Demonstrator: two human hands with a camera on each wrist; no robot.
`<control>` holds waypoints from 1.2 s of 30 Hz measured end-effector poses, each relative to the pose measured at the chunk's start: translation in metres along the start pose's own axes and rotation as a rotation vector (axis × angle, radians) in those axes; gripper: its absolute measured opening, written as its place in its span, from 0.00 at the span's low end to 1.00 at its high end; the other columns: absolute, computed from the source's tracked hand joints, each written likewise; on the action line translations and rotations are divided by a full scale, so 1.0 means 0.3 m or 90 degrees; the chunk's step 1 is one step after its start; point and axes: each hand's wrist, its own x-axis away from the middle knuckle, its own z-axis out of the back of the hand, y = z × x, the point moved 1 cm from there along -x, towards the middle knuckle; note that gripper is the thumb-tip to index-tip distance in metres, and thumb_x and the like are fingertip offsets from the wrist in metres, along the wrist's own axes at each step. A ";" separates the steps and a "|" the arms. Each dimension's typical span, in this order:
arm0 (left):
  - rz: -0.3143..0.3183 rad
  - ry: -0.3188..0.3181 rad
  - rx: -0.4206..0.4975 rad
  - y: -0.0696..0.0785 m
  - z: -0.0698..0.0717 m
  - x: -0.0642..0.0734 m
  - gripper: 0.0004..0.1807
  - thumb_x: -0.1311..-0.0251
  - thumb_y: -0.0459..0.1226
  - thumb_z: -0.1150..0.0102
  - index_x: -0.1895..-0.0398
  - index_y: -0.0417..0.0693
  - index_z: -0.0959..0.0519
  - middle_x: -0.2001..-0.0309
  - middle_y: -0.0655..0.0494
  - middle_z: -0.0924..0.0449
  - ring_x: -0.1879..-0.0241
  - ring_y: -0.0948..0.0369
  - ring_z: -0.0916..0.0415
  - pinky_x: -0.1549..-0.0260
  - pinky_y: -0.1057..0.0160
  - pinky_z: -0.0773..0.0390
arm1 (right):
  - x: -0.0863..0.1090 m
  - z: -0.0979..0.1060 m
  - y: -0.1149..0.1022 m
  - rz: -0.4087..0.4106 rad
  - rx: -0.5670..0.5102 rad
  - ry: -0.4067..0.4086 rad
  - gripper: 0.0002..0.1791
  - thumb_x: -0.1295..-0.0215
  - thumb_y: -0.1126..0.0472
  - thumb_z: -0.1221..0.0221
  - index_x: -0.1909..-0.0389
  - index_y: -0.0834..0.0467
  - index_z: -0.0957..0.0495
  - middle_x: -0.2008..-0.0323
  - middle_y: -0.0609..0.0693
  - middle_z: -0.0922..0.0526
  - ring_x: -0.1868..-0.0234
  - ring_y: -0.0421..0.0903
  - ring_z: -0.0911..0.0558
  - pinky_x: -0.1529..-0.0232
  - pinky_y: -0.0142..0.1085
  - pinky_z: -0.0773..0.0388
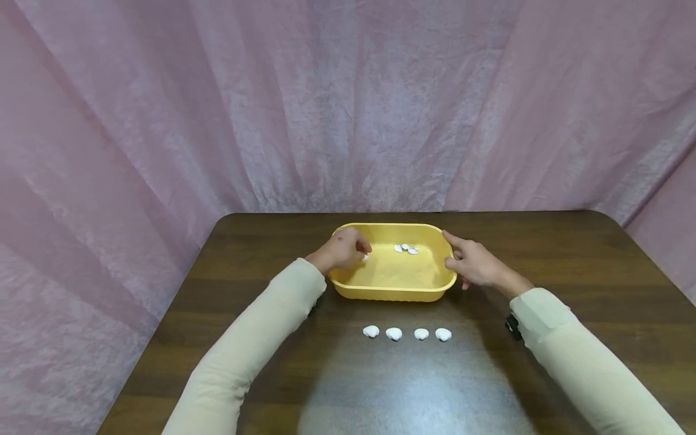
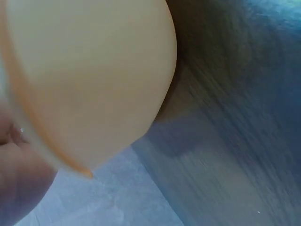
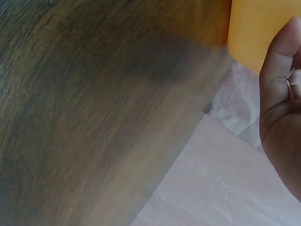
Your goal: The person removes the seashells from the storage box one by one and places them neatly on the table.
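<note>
In the head view a yellow plastic basin [image 1: 388, 295] stands on the table. My left hand [image 1: 345, 246] reaches over its left side, fingers bent down, and pinches a small white seashell [image 1: 365, 258] inside it. At the basin's right end my right hand [image 1: 475, 261] grips the rim, index finger at the far corner and thumb nearer. More white seashells [image 1: 405, 248] lie together on the basin floor toward the back. The left wrist view is mostly filled by the basin wall [image 2: 103, 70], with part of the left hand [image 2: 23, 179] at the edge.
Several white seashells [image 1: 394, 333] form a row on the dark wooden table [image 1: 261, 241], in front of the basin. Pink curtains [image 1: 348, 109] hang right behind the table's far edge and along its sides.
</note>
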 end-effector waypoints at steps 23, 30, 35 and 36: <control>0.025 -0.005 0.381 -0.005 0.033 0.138 0.16 0.37 0.29 0.36 0.47 0.29 0.19 0.52 0.42 0.17 0.53 0.45 0.17 0.49 0.49 0.20 | -0.002 0.002 -0.008 0.007 -0.002 0.001 0.42 0.36 0.68 0.49 0.23 0.69 0.55 0.86 0.48 0.29 0.86 0.45 0.27 0.81 0.46 0.19; 0.030 0.024 0.487 0.003 0.032 0.178 0.15 0.38 0.26 0.35 0.48 0.30 0.18 0.51 0.42 0.18 0.56 0.54 0.16 0.48 0.47 0.22 | -0.003 0.003 -0.012 0.002 0.003 -0.001 0.42 0.36 0.68 0.50 0.23 0.68 0.55 0.85 0.49 0.28 0.87 0.45 0.26 0.80 0.48 0.18; 0.034 0.019 0.517 0.001 0.032 0.189 0.16 0.37 0.27 0.36 0.47 0.28 0.19 0.53 0.41 0.18 0.52 0.44 0.18 0.47 0.48 0.22 | 0.002 0.004 -0.009 -0.002 0.005 0.000 0.42 0.37 0.68 0.49 0.23 0.69 0.54 0.86 0.49 0.28 0.87 0.45 0.26 0.79 0.49 0.18; 0.038 0.017 0.518 0.002 0.033 0.191 0.17 0.37 0.28 0.36 0.47 0.27 0.20 0.53 0.41 0.17 0.50 0.42 0.19 0.47 0.47 0.23 | 0.002 0.005 -0.008 -0.001 0.005 0.002 0.42 0.37 0.68 0.49 0.23 0.69 0.54 0.86 0.49 0.29 0.87 0.45 0.26 0.79 0.49 0.18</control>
